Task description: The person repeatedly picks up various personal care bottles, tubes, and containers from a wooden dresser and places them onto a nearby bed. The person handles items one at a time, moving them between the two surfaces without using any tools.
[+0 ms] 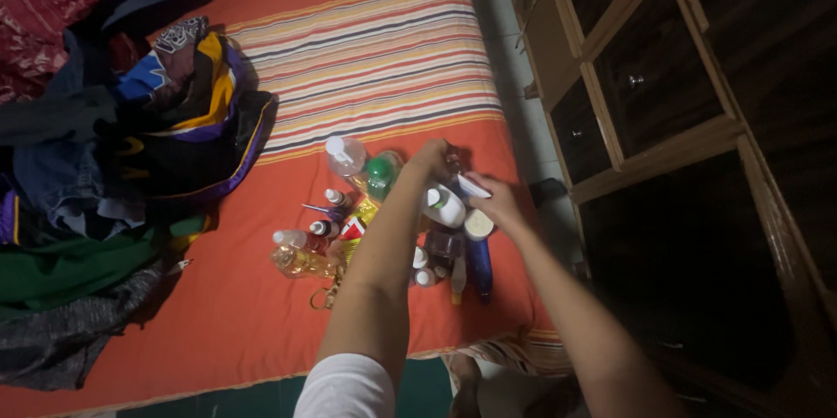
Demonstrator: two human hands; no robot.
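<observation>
Head view: both hands over toiletry cluster on orange striped bedsheet [261, 331]. Left hand [433, 159] curled round top of white plastic bottle [446, 205], just right of green-capped clear bottle [380, 176]. Right hand [493, 200] pinching small white flat piece [473, 186], touching bottle's upper right; exact grip unclear. Bottle likely light, stiff, smooth, maybe slippery; best held round body. Clothes heap [131, 148] well left of green-capped bottle; dark wooden cabinet [680, 122] well right.
</observation>
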